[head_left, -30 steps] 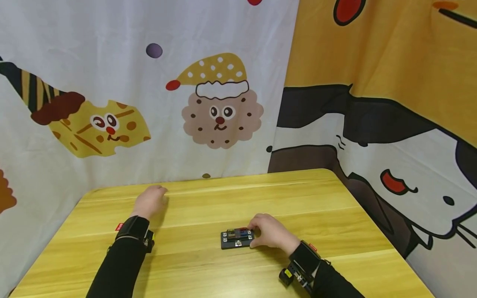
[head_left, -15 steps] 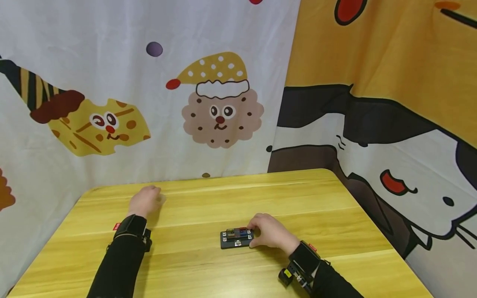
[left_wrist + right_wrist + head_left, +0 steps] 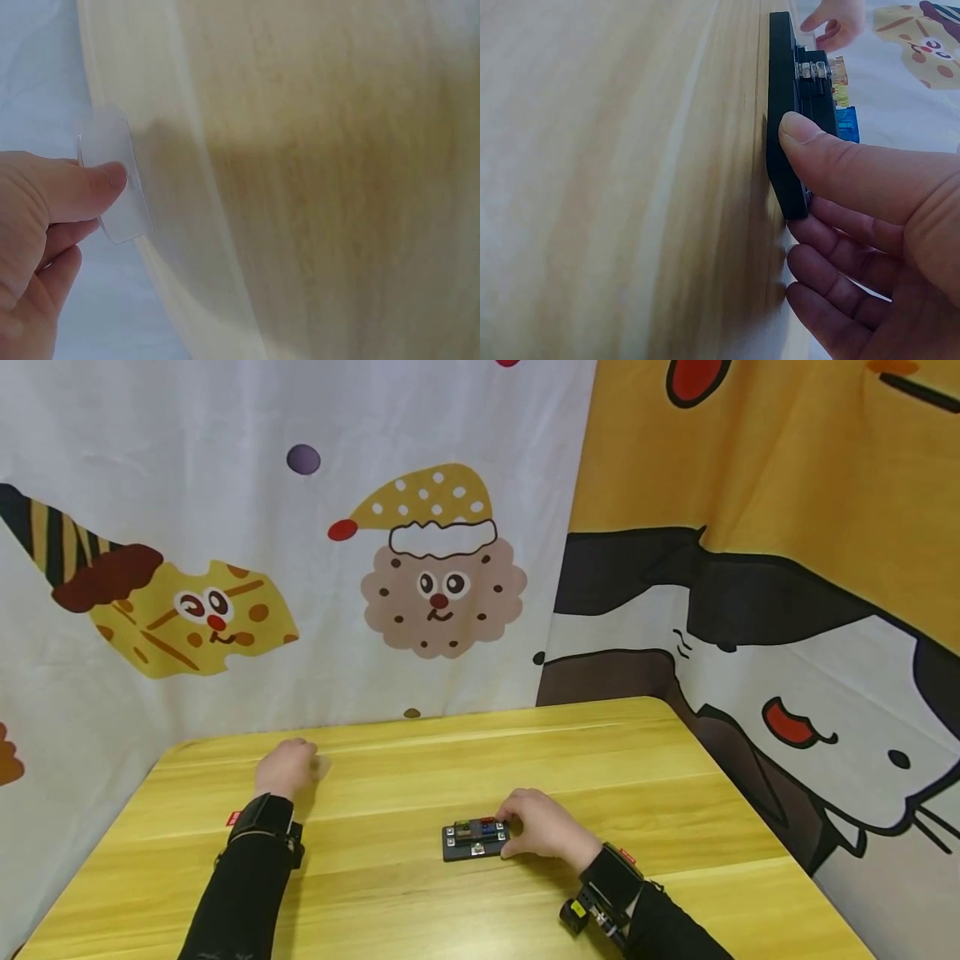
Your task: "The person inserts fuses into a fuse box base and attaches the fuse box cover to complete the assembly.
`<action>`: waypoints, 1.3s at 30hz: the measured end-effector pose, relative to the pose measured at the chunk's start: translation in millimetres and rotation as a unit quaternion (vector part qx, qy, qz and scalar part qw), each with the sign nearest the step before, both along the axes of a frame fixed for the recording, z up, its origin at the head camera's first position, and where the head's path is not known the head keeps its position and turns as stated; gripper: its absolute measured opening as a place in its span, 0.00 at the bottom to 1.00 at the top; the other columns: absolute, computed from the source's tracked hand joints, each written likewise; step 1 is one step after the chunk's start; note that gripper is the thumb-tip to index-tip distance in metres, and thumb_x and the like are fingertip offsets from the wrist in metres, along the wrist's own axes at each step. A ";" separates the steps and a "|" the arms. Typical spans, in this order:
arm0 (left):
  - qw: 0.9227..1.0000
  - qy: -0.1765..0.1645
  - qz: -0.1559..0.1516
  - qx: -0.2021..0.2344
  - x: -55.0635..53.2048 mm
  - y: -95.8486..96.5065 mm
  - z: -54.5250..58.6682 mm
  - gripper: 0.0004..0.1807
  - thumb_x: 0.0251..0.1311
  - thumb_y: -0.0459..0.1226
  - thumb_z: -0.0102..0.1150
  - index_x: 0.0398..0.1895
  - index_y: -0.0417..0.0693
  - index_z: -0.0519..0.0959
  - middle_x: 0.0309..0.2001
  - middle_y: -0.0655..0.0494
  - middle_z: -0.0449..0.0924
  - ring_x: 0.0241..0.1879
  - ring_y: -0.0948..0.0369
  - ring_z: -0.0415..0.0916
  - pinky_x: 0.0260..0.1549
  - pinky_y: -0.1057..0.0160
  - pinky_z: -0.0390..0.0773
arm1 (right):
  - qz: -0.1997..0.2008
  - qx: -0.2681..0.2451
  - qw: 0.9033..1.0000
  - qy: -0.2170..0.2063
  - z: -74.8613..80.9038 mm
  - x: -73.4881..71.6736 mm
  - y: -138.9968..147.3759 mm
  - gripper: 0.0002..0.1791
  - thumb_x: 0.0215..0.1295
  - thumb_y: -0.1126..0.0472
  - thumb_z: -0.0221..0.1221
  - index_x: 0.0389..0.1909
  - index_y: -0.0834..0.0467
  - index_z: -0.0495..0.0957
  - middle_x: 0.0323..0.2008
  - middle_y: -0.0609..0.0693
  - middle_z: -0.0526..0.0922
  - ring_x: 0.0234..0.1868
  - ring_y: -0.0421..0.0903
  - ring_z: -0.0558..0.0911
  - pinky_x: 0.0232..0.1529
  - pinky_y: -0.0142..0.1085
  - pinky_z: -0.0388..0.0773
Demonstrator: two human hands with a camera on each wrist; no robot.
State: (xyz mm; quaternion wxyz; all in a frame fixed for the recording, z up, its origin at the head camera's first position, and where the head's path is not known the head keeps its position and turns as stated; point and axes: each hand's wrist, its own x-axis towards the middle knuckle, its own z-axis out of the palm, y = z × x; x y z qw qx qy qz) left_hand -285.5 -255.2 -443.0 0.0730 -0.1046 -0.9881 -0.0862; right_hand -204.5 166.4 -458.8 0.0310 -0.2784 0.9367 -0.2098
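A black fuse block [image 3: 465,851] with metal terminals lies on the wooden table, in front of the person. My right hand [image 3: 546,828] grips its right end, the thumb on the near side and fingers at the far side. In the right wrist view, coloured blade fuses stick up from the block, among them a blue fuse [image 3: 847,124] and a yellow fuse [image 3: 841,95]. Farther back on the left, my left hand [image 3: 285,770] pinches a clear plastic cover [image 3: 109,139] between thumb and fingers. The left wrist view shows the cover over the table's edge area.
The yellow wood-grain table [image 3: 390,785] has rounded far corners. Behind it hangs a white curtain [image 3: 247,410] with cartoon food prints, and an orange curtain [image 3: 750,468] with a cartoon animal covers the right side. Both wrists wear black camera straps.
My left hand has drifted a little left and slightly nearer, bringing the clear cover into sight beside its fingers. My right hand and the fuse block have stayed in place.
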 end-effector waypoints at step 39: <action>0.997 -0.011 -0.074 0.036 19.2 40.5 32.4 0.19 0.53 0.39 0.73 0.46 0.37 0.84 0.43 0.42 0.83 0.44 0.45 0.80 0.44 0.47 0.78 | -0.003 -0.015 1.000 -0.002 -0.6 3.4 0.2 0.25 0.45 0.54 0.78 0.44 0.57 0.83 0.40 0.45 0.79 0.43 0.45 0.76 0.50 0.43 0.74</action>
